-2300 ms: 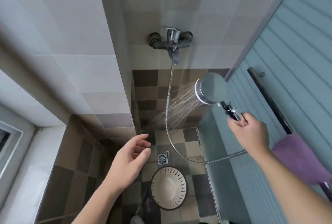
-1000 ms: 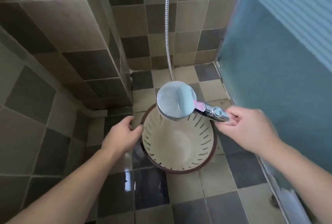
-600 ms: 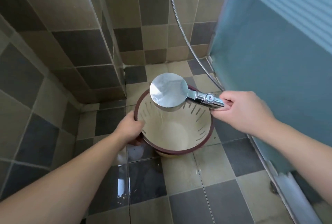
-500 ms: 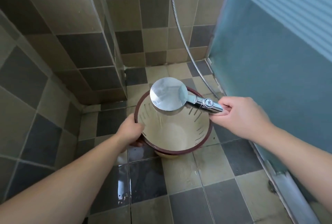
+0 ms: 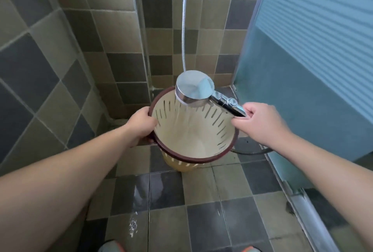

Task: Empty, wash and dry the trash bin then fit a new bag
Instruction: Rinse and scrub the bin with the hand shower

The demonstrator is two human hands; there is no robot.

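Left hand (image 5: 141, 123) grips the dark rim of the cream slotted plastic bin (image 5: 193, 130), lifted above the wet tiled floor (image 5: 201, 191); right hand (image 5: 260, 124) pinches the chrome shower head (image 5: 194, 87). Best sweep the spray around every wall, bin tilted to drain.

a home shower stall: checkered wall tiles (image 5: 113, 35), hose (image 5: 184, 19), frosted door (image 5: 306, 65).

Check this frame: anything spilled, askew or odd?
Nothing broken. The bin is tilted toward the camera, held by its rim in the left hand, while the right hand sprays the shower head into it. Water lies on the floor tiles, as expected when washing.
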